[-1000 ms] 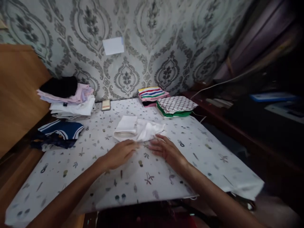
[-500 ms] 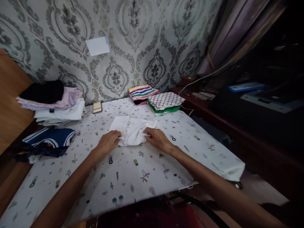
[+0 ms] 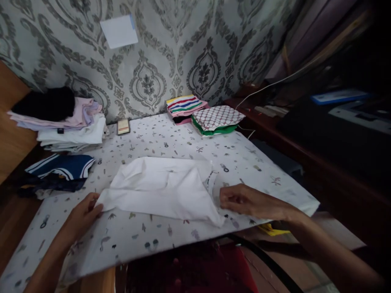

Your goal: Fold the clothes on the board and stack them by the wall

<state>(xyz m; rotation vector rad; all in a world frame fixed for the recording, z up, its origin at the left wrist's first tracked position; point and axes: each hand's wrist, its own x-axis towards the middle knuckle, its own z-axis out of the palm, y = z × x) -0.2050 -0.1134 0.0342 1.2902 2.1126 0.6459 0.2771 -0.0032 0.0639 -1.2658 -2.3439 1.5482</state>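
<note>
A white garment [image 3: 165, 187] lies spread out and creased on the table, with what looks like a trimmed edge at its right end; I cannot tell its exact kind. At its lower left corner, my left hand [image 3: 84, 215] pinches the cloth between thumb and fingers. My right hand [image 3: 247, 199] is just beyond the garment's right end. Its fingers are curled closed, with no cloth visible in them and a small gap to the garment.
A patterned white cloth covers the table [image 3: 146, 140]. Stacked folded clothes [image 3: 70, 134] stand at the back left, behind a blue garment [image 3: 61, 167]. Striped cloth [image 3: 186, 105] and a dotted folded cloth [image 3: 218, 118] lie at the back right. A small card-like object [image 3: 123, 127] lies near the wall.
The white garment, bunched small between both hands before, is now spread wider and nearer to me. My hands have moved apart, and the right one has come away from the cloth.
</note>
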